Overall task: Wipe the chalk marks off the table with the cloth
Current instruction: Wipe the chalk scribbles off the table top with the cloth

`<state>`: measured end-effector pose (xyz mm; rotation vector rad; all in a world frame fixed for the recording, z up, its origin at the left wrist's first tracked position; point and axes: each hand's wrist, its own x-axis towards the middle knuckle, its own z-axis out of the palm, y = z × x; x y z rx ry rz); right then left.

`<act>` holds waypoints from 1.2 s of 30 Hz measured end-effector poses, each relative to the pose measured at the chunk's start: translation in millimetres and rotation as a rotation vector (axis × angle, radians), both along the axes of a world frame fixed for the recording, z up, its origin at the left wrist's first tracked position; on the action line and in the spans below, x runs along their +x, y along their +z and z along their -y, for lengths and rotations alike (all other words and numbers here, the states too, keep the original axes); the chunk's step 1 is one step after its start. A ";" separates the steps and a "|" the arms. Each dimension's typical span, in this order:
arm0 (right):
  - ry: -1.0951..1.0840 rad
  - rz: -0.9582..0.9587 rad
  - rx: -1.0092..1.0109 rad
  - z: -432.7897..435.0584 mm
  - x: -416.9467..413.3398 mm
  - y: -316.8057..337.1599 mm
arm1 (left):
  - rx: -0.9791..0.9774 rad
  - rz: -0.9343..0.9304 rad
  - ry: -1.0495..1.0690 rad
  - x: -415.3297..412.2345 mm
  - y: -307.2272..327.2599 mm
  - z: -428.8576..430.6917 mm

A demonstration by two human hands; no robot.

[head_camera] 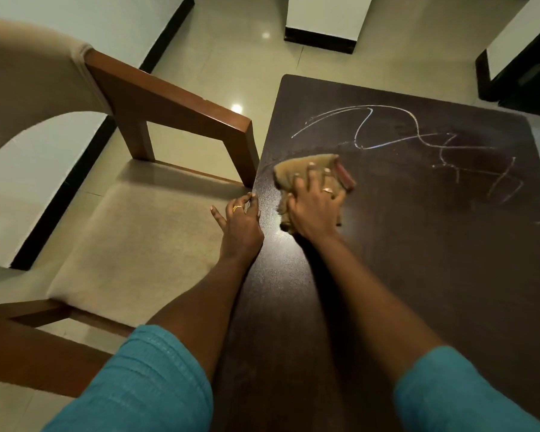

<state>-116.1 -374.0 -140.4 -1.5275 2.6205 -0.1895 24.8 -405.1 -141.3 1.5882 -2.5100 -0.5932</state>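
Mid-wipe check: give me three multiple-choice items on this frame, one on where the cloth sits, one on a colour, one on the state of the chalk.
1. Where is the cloth relative to the chalk marks?
A) nearer the person than the marks
B) beyond the marks, at the far edge
C) over the middle of the marks

2. What colour are the sleeves?
A) red
B) teal
C) white

3. What state are the chalk marks in?
A) all wiped off
B) lines plainly showing
C) smeared into one white patch

Answers:
1 A: the cloth lies under the right hand, on the near side of the marks.
2 B: both sleeves are teal.
3 B: thin white lines cross the dark table beyond the cloth.
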 end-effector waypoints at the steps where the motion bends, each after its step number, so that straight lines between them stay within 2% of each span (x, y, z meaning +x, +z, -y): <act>1: 0.113 0.003 0.032 16.7 3.6 2.1 | -0.002 0.002 -0.004 0.1 1.3 0.7; 4: 0.279 0.027 0.087 61.1 -12.6 8.6 | -0.028 0.008 -0.024 -0.9 5.4 6.6; 7: 0.292 0.044 0.122 95.7 -54.5 8.5 | -0.092 0.005 -0.063 -10.8 11.1 28.0; 9: 0.154 0.041 0.114 110.2 -84.6 8.3 | -0.126 0.044 -0.109 -23.0 11.7 45.4; 13: -0.331 0.149 -0.018 104.1 -106.1 8.8 | -0.142 0.058 -0.111 -48.0 8.2 66.0; 15: -0.390 0.123 -0.038 95.0 -87.6 5.3 | -0.152 0.055 -0.095 -58.3 4.7 71.7; 17: -0.221 0.048 -0.047 88.6 -61.7 -3.2 | -0.152 0.038 -0.074 -67.3 1.3 76.5; 19: 0.058 -0.002 -0.062 89.8 -46.8 -8.5 | -0.144 0.015 -0.036 -73.2 -2.4 79.6; 21: 0.273 0.010 -0.038 105.2 -53.8 -4.7 | -0.145 0.026 0.024 -75.6 -4.8 80.9; 23: 0.398 0.009 0.008 129.5 -73.5 -0.6 | -0.153 0.046 0.075 -76.0 -6.6 80.0; 26: 0.391 0.008 0.073 167.9 -105.5 3.7 | -0.171 0.030 0.089 -77.0 -6.7 79.4; 31: 0.109 0.135 0.067 200.2 -119.1 2.9 | -0.203 0.018 0.041 -80.4 -12.1 84.1; 33: 0.172 0.117 0.054 194.4 -111.0 2.9 | -0.190 0.005 0.033 -80.7 -12.3 85.6; 36: 0.411 0.090 0.050 170.7 -105.7 3.3 | -0.169 -0.010 0.048 -81.4 -11.6 87.1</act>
